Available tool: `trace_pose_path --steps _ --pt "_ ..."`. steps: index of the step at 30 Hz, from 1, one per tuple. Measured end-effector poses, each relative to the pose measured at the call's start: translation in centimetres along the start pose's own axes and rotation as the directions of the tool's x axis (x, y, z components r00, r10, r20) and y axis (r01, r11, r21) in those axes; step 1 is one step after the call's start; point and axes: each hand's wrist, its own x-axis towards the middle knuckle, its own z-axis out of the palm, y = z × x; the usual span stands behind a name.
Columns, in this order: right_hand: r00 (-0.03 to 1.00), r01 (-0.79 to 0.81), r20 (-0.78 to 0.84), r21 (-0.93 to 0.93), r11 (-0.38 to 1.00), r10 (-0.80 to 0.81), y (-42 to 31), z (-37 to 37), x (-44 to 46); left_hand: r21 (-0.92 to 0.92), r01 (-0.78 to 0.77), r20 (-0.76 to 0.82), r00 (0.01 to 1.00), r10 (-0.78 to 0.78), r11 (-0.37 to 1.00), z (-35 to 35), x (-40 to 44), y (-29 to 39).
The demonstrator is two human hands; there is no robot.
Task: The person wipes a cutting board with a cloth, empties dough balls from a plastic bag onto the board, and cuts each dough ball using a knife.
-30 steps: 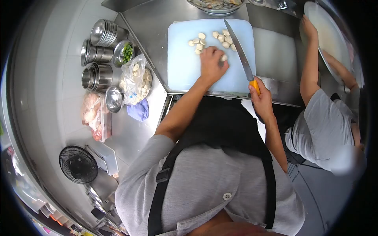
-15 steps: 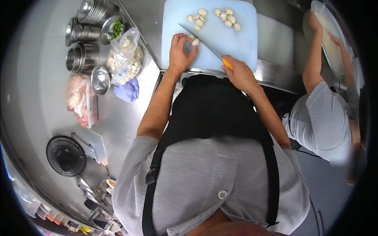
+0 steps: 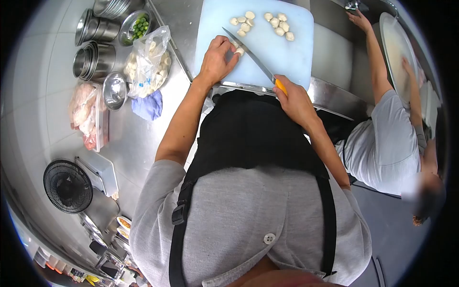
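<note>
On a pale blue cutting board (image 3: pixel 272 67), my right hand (image 3: pixel 299 101) grips the yellow handle of a kitchen knife (image 3: pixel 253 60). The blade slants up and left, its tip beyond my left fingers. My left hand (image 3: pixel 217 60) has its fingers curled around a small whitish ball (image 3: pixel 239 50), which looks like a fish ball, close to the blade. Another pale piece shows partly by the fingertips. Further up the board lie two clusters of similar pieces, a left cluster (image 3: pixel 242 23) and a right cluster (image 3: pixel 281 25).
Left on the steel counter (image 3: pixel 136 148) are a plastic bag of pale balls (image 3: pixel 150 64), a bowl of green pieces (image 3: pixel 138 27), an empty metal bowl (image 3: pixel 115 91), a purple cloth (image 3: pixel 147 105) and bagged meat (image 3: pixel 86 112). A co-worker (image 3: pixel 389 134) reaches over a sink on the right.
The knife stays beside the ball under my left fingers, with little movement against the board. The view has shifted slightly. The co-worker's farther arm now stretches towards a metal object at the top.
</note>
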Motion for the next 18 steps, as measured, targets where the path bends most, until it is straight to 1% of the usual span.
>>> trace_pose_path --steps 2,5,8,11,14,18 --pt "1.000 0.010 -0.018 -0.008 1.000 -0.010 -0.1 0.0 -0.4 0.018 -0.028 0.003 1.000 0.028 0.999 0.0 0.1 -0.1" --pt "1.000 -0.005 0.001 -0.007 1.000 0.005 -0.5 -0.2 -0.9 0.024 -0.009 0.032 0.999 0.008 1.000 -0.1 0.2 -0.1" --pt "1.000 0.010 -0.009 0.008 1.000 -0.010 -0.5 -0.2 -1.1 0.044 -0.070 -0.016 0.997 0.070 0.997 0.0 0.2 -0.1" --pt "1.000 0.029 -0.009 -0.013 0.999 -0.030 -0.4 -0.3 -1.3 0.020 -0.065 -0.020 0.998 0.066 0.998 0.0 0.2 -0.3" --pt "1.000 -0.005 0.021 -0.024 1.000 0.006 -0.9 -0.3 -1.3 0.065 -0.115 -0.022 0.993 0.117 0.991 0.0 0.4 -0.5" --pt "1.000 0.007 0.017 -0.058 0.998 -0.006 -0.8 -0.1 -1.3 0.047 -0.117 -0.032 0.992 0.118 0.992 0.0 0.4 -0.5"
